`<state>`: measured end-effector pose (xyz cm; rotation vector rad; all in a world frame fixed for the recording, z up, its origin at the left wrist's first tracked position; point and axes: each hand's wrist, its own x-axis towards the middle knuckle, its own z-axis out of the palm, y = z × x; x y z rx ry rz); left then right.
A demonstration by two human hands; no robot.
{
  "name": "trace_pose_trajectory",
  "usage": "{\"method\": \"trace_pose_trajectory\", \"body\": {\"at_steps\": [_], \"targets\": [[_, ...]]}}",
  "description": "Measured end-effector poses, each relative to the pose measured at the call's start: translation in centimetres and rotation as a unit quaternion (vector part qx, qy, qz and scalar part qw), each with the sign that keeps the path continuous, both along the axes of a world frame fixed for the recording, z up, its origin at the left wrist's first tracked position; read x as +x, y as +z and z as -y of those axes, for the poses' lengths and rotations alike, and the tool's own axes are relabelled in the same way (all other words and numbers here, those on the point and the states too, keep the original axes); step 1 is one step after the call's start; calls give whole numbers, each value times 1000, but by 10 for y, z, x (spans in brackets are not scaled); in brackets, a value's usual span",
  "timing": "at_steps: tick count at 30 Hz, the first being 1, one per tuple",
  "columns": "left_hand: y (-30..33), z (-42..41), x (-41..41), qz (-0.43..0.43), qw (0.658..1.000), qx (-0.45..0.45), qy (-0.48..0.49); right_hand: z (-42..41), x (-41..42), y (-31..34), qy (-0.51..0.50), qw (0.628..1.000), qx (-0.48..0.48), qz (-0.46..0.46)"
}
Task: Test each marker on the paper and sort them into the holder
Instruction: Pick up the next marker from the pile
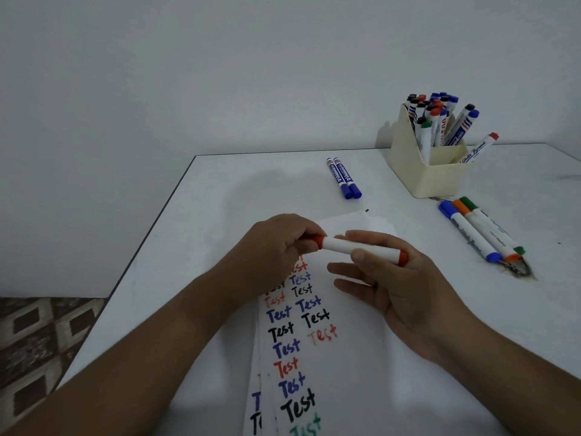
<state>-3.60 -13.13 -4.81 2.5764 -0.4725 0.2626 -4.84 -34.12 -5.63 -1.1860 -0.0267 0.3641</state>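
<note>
A white marker [352,247] with a red cap and red end lies level between my two hands above the paper. My left hand [276,247] grips the red cap, fingers curled round it. My right hand [393,278] pinches the white barrel between thumb and fingers. The paper [352,357] below carries rows of the word "Test" in red, blue, black and green. A cream holder [424,171] at the back right is packed with several markers.
Two blue markers [344,177] lie side by side behind the paper. Blue, orange and green markers [481,231] lie right of the holder's front, near a dark scorched spot [515,269]. The table's left edge [151,228] drops to patterned floor. A wall stands behind.
</note>
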Motion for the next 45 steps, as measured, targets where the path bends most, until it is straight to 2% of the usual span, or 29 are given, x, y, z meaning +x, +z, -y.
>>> {"method": "trace_pose_trajectory", "body": {"at_steps": [3, 6, 8, 10, 12, 14, 16, 18, 20, 22, 24, 29, 33, 37, 39, 42, 43, 45], "targets": [[-11, -15, 4, -8, 1000, 28, -12, 2, 3, -2, -30, 996, 62, -59], [-27, -32, 10, -26, 994, 102, 40, 6, 3, 2, -41, 989, 114, -87], [-32, -33, 15, -72, 979, 176, 75, 11, 6, 13, -50, 986, 134, -82], [-32, -28, 21, -102, 968, 212, 88, 20, 16, 32, -71, 988, 131, -38], [-30, -24, 22, -118, 967, 204, 97, 33, 32, 55, -92, 991, 87, 37], [-28, -24, 21, -125, 967, 196, 105, 50, 53, 77, -129, 982, -25, 133], [-29, -24, 21, -124, 967, 193, 111, 71, 80, 95, -179, 934, -189, 246], [-28, -23, 22, -128, 966, 190, 118, 91, 106, 108, -211, 861, -325, 329], [-28, -23, 22, -130, 966, 188, 120, 108, 130, 116, -232, 810, -391, 371], [-29, -23, 22, -131, 966, 188, 119, 120, 150, 119, -245, 778, -419, 400], [-30, -24, 23, -131, 967, 180, 121, 126, 167, 115, -240, 756, -452, 409], [-30, -23, 24, -132, 965, 187, 128, 123, 195, 88, -199, 729, -536, 377], [-30, -22, 25, -135, 962, 191, 138, 118, 206, 66, -152, 655, -643, 367], [-31, -22, 28, -129, 964, 185, 141, 115, 206, 54, -135, 595, -694, 382], [-33, -24, 29, -126, 965, 182, 141, 116, 204, 52, -138, 596, -686, 394], [-34, -25, 30, -123, 965, 184, 141, 118, 199, 55, -115, 638, -656, 386], [-34, -25, 31, -122, 965, 183, 142, 119, 197, 55, -110, 639, -658, 383], [-34, -25, 31, -121, 966, 179, 143, 122, 193, 56, -125, 619, -674, 383]]}}
